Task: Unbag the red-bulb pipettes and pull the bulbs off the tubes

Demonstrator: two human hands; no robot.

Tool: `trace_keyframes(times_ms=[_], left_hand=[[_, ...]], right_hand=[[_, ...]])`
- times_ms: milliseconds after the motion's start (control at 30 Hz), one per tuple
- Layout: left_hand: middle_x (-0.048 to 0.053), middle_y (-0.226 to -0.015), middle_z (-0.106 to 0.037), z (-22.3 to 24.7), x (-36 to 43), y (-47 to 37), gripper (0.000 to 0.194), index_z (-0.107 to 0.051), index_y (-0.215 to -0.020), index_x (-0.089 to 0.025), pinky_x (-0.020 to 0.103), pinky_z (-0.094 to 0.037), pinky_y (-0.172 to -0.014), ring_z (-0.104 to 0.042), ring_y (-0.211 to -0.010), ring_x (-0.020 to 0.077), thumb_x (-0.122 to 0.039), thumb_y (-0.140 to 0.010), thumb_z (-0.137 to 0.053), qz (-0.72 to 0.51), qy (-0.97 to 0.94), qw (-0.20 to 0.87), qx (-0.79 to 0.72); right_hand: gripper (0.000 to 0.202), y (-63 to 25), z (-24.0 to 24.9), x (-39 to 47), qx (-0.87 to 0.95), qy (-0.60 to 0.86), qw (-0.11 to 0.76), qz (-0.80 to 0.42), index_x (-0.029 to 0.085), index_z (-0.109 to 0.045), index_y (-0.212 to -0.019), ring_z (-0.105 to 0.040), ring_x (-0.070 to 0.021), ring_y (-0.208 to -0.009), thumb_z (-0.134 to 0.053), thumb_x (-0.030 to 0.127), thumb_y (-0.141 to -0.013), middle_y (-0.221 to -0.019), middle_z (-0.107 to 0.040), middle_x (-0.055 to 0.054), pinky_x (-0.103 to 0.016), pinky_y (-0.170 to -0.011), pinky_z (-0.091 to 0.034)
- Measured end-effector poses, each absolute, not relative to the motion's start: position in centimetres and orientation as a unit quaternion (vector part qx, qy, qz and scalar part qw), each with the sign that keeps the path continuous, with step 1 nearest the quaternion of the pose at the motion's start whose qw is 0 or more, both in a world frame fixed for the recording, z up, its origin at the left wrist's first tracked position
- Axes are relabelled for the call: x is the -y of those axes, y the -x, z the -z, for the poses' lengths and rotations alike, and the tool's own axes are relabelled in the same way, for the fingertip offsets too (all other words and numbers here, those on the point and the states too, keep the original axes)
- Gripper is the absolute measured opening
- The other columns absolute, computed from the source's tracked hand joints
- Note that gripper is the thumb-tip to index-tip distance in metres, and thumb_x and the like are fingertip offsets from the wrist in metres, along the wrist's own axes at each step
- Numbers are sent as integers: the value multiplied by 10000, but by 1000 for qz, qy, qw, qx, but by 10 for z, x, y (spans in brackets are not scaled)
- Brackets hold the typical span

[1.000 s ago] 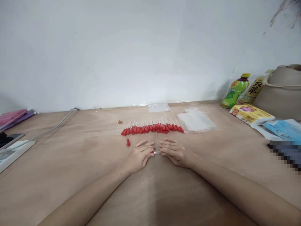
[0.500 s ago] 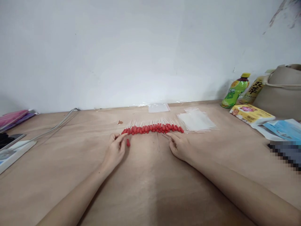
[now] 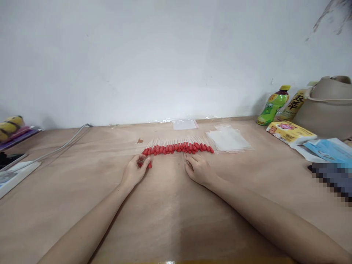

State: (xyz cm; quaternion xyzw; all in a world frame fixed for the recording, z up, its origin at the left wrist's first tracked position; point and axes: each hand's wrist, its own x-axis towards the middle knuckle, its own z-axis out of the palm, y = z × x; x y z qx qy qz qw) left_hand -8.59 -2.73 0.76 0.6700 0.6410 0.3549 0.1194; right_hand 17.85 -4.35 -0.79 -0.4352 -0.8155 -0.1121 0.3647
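Fingers curled and slightly parted, the left hand [image 3: 134,169] met a red bulb [image 3: 150,165]; the right hand [image 3: 200,170] bent at a clear tube [image 3: 185,155], both grips unclear. Open tabletop [image 3: 165,183] separated them, nearside of red-tipped droppers [image 3: 176,148].

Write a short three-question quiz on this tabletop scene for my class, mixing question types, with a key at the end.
1. True or false: the left hand is nearer than the right hand to the red bulb lying apart from the row of red-bulbed droppers.

2. What lies beside the right end of that row?
A) a grey cable
B) flat, pale plastic bags
C) a yellow pack

3. Fill in: the cap of the green bottle is ____.

Key: 1 true; 2 B; 3 yellow.
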Motion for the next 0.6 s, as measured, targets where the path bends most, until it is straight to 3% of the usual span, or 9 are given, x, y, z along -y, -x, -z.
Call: trace_keyframes(times_ms=[267,433,600], left_hand=[[13,-766,-625,-15,33,85,358,-584,-878,-181,255,-431,-613,-567,-664,149,-484,-818,-402,-355,-672,121,-638],[28,-869,-606,-14,33,84,316,-580,-931,-193,282,-437,-692,-560,-740,161,-426,-842,-385,-354,-698,44,-621],[55,-923,-574,-13,33,81,242,-602,-920,-190,345,-400,-837,-514,-918,208,-346,-834,-437,-381,-728,-78,-565]], right_hand=[[304,-177,3,51,835,443,323,45,137,-606,-853,-510,-198,-779,-557,418,-750,-834,-575,-90,-334,-731,-413],[351,-180,0,51,844,444,298,32,152,-611,-976,-476,-208,-838,-550,421,-759,-904,-559,-94,-364,-776,-393],[306,-181,1,49,858,414,303,20,160,-631,-954,-454,-190,-787,-550,392,-770,-842,-545,-83,-346,-734,-397]])
